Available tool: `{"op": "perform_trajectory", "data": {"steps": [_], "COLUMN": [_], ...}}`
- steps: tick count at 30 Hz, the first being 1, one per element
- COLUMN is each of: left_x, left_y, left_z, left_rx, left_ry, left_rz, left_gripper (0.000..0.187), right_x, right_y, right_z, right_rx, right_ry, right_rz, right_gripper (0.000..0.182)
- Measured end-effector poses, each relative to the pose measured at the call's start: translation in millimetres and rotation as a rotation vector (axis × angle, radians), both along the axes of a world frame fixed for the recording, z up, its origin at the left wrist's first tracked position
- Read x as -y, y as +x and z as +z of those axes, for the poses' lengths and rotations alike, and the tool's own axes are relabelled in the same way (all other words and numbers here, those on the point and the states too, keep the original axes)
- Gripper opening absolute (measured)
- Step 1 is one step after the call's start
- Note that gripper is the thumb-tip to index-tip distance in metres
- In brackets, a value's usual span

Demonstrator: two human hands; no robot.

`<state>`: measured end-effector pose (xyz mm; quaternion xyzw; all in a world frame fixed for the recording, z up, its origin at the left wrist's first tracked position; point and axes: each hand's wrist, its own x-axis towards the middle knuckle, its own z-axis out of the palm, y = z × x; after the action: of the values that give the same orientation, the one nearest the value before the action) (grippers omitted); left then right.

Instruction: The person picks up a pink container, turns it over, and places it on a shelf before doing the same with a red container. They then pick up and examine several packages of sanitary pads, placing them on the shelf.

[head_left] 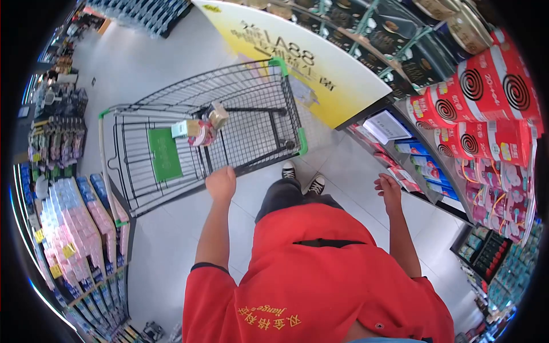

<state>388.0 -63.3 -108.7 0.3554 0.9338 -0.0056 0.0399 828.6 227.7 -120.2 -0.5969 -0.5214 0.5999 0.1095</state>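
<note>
My left hand (221, 183) is closed on the near side rail of a wire shopping cart (251, 128) with green corner pieces. Inside the cart, near its green panel (164, 153), lie a few small packages, among them a pink-and-red pack (203, 135), a tan box (218, 116) and a pale box (184, 129). My right hand (389, 191) hangs in the air with loosely bent fingers and nothing in it. Nearest to it are the low shelves (400, 171) with red and blue packs. A grey label holder (388, 127) stands above them.
Red cans or packs with black spirals (472, 83) fill the right shelf, above pink packs (497, 194). A yellow-and-white sign board (309, 57) rises behind the cart. At left stand stacks of pink and blue packs (68, 228). Pale tiled floor (171, 251) runs between the shelves.
</note>
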Motion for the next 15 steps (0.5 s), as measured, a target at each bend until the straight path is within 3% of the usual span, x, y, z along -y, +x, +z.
{"op": "perform_trajectory", "data": {"steps": [6,8,12,15], "left_x": [4.6,2.9,0.6,-1.7], "left_y": [-10.7,-12.1,-19.4,-26.7], "left_z": [-13.2,-7.6,-5.9,8.5], "left_rx": [-0.023,0.017,0.157,0.353], "left_ry": [-0.045,-0.060,-0.151,-0.140], "left_rz": [0.040,0.041,0.034,0.014], "left_gripper": [0.037,0.036,0.044,0.043], "right_x": [40.0,51.2,48.6,34.4], "right_y": [-46.8,-89.8,-211.9,-299.1], "right_z": [-2.2,-8.2,6.4,-4.1], "right_rx": [0.039,0.016,0.026,0.123], "right_ry": [0.034,0.355,0.852,0.921], "right_rz": [0.205,0.370,0.483,0.410], "right_gripper": [0.032,0.034,0.051,0.061]}}
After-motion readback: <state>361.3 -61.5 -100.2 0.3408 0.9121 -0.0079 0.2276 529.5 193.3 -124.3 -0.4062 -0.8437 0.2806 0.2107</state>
